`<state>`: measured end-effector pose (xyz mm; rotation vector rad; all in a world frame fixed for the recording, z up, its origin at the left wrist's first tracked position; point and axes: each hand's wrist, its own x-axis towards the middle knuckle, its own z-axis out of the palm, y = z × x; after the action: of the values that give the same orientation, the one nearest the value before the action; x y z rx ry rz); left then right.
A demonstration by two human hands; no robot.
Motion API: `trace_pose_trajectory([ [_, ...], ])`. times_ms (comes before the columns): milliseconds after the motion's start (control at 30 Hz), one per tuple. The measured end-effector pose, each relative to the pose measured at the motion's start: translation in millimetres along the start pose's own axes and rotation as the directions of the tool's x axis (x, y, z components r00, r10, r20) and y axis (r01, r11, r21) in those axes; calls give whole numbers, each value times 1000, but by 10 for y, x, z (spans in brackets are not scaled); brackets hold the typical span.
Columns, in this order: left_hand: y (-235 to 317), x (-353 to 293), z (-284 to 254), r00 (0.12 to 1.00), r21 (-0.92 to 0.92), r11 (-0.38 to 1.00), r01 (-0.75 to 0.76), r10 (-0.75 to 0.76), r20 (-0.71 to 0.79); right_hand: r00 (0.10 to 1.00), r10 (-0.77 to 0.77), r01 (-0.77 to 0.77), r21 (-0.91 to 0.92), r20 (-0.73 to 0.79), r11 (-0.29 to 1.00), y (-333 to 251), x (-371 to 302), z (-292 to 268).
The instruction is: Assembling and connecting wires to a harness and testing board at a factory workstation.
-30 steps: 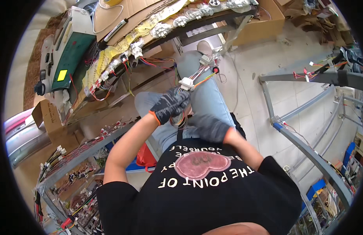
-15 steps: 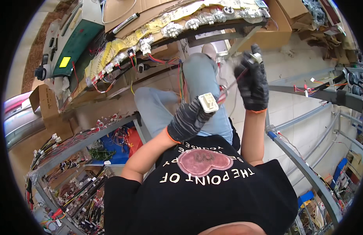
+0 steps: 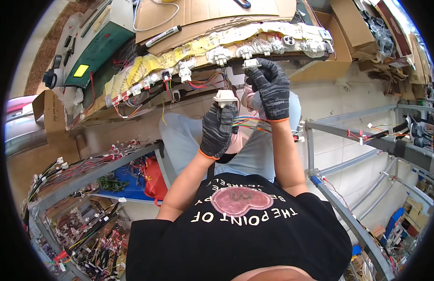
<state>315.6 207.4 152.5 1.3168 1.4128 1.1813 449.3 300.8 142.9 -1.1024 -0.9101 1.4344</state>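
Note:
My left hand, in a dark grey knit glove with an orange cuff, is closed around a white rectangular plug connector, its broad face turned up. Coloured wires run from beside that hand toward my right forearm. My right hand, gloved alike, is raised to the bench edge and pinches a second white connector between thumb and fingers. Just beyond it is a row of white connectors fixed along the bench edge over yellow tape. Whether the held connector touches that row, I cannot tell.
A green tester box with a lit yellow panel stands at the far left. Cardboard and a marker lie on the bench. Metal racks flank me, the left rack hung with wire harnesses, the right rack also carrying wires.
My right hand has moved left and up to the bench edge with its connector. The left hand shifted slightly left, and its connector tilted. The view shifted a little, lowering the bench in the picture.

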Motion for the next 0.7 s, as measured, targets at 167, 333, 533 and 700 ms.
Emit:
trace_pose_trajectory([
  [167, -101, 288, -38, 942, -489, 810, 323, -327, 81, 1000, 18, -19, -18, -5, 1000, -74, 4, 60],
  [333, -228, 474, 12, 948, -530, 787, 316, -243, 205, 993, -41, 39, -23, -110, 999, -53, 110, 155],
  [533, -168, 569, 56, 916, -574, 715, 399, -339, 214, 760, -646, 588, -348, -71, 730, -98, -530, -21],
  [700, -60, 586, 83, 919, -594, 710, 380, -362, 155, 977, 144, -122, -145, 158, 982, 673, -1114, -375],
])
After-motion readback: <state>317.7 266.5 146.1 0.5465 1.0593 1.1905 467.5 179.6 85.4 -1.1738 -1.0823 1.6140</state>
